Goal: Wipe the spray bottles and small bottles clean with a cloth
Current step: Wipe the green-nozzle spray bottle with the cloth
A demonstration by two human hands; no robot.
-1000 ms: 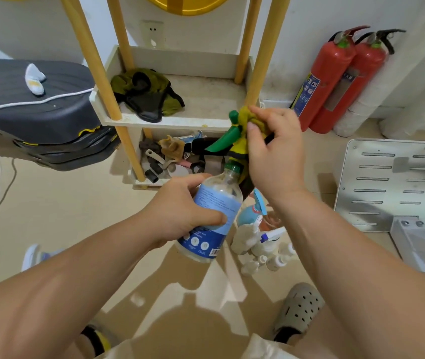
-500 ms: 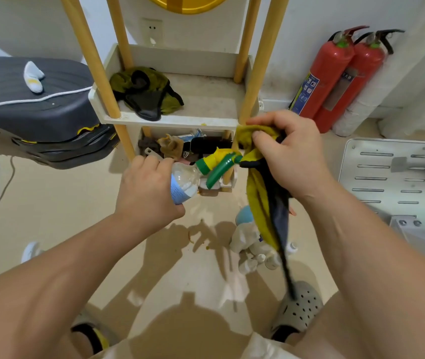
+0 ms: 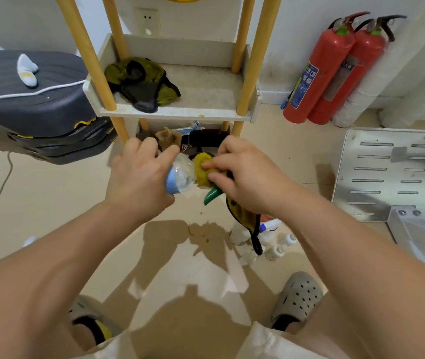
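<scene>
I am logging a white shelf unit with yellow posts standing against the wall, a wall socket showing behind it. Two red fire extinguishers are standing by the wall at right, with a slotted metal panel lying on the floor nearby. Stacked black cases are sitting at left, a white cord trailing over them.
</scene>
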